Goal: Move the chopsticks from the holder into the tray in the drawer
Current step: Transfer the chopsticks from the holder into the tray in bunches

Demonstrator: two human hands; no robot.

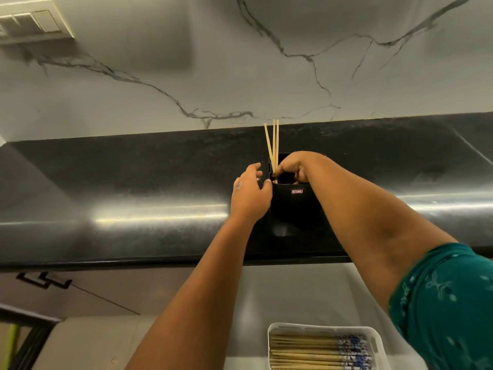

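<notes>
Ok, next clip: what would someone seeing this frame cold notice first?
Probably the three pale wooden chopsticks standing up from the black holder on the dark glossy countertop, with the right hand pinching them at the holder's mouth. The left hand is beside the holder's left side, fingers spread. At the bottom edge, a white plastic tray already holds many chopsticks lying flat.

The chopsticks (274,141) vanish at their lower ends into the black holder (289,201) — the right hand (292,166) covers its mouth. The holder's label (297,191) is too small to read. The tray (277,329) is cut off by the bottom edge, the wall switch (32,21) by the left.
</notes>
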